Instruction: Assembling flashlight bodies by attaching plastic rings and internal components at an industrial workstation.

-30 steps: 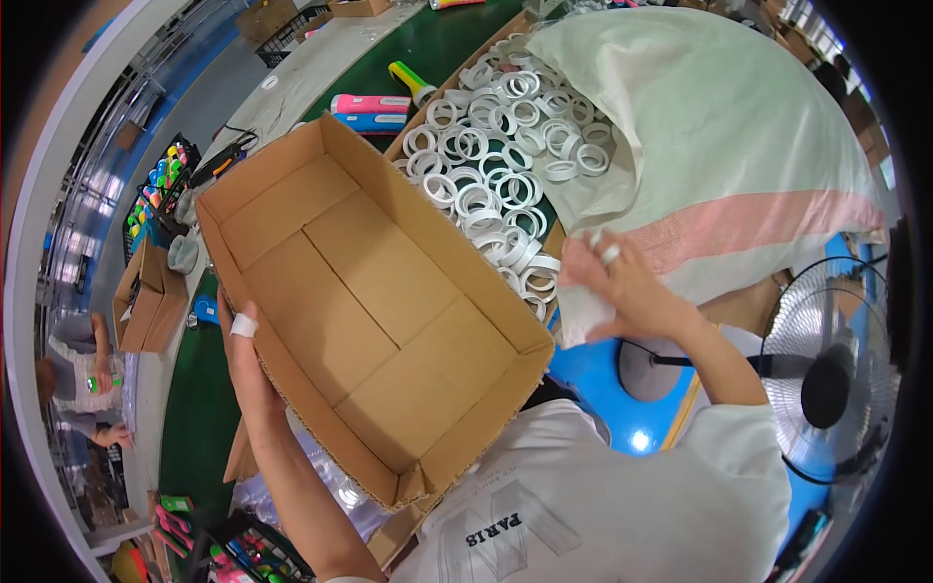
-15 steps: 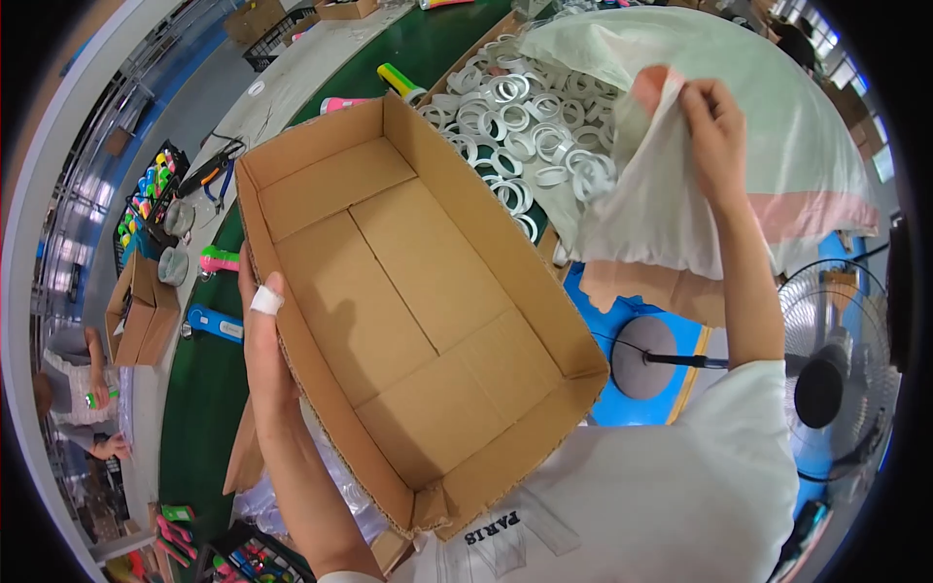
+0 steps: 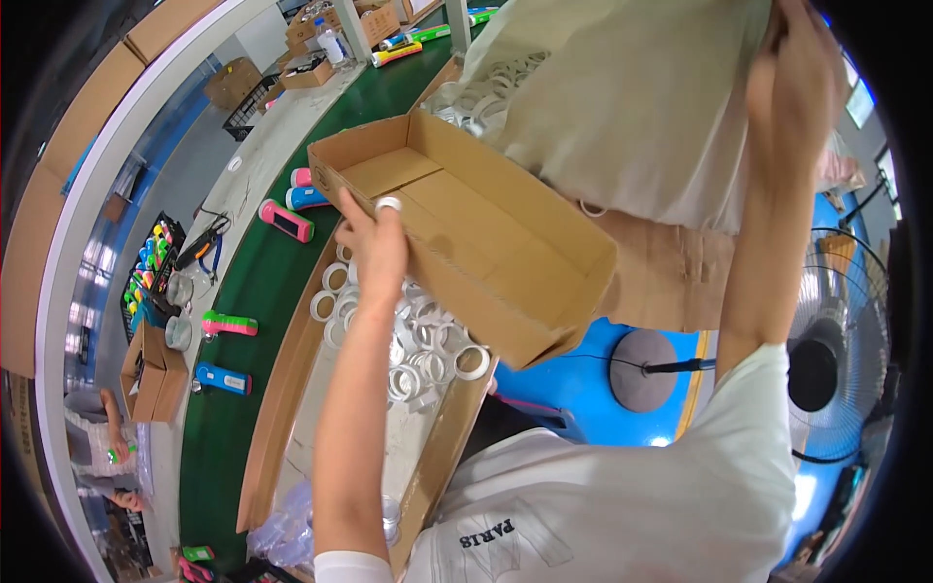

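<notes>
Left hand [image 3: 377, 248] is gripping box [image 3: 530, 214], right hand [image 3: 795, 73] clutching sack [image 3: 622, 126] far right, fingers [image 3: 358, 220] closed; shirt [image 3: 632, 491] is flashing black lettering [image 3: 486, 533].

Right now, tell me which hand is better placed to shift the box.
Left, I'd judge: the left hand grips the box at its left wall, while the right hand is raised well away, apparently holding up the sack.

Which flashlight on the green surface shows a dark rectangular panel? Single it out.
The pink flashlight lying whole in view left of the left hand: a dark rectangle marks its body, while the blue flashlight beside it shows none.
</notes>
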### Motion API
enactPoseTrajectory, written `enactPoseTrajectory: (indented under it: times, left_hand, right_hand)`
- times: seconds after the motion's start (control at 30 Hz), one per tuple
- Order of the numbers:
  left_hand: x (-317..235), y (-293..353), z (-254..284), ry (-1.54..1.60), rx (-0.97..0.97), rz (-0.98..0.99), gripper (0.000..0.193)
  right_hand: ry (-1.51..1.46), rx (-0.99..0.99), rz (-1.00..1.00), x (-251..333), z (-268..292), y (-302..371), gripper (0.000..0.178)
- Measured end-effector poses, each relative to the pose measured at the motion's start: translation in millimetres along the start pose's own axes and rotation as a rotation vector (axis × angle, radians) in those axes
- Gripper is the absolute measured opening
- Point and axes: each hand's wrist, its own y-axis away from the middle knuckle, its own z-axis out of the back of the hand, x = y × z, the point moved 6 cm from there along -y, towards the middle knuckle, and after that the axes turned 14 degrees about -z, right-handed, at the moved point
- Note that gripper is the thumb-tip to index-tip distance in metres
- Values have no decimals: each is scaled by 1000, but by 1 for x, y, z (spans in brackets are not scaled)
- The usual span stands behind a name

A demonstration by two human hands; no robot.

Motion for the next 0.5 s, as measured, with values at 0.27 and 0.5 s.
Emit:
enactPoseTrajectory:
  times: [0.27,0.5]
  left_hand:
    - [6,45,-33,247,-81,90,86]
    - [50,66,-27,440,-85,84,88]
  right_hand:
    - [-83,1504,11,26,-44,210,16]
    - [224,1527,30,8,-187,197,26]
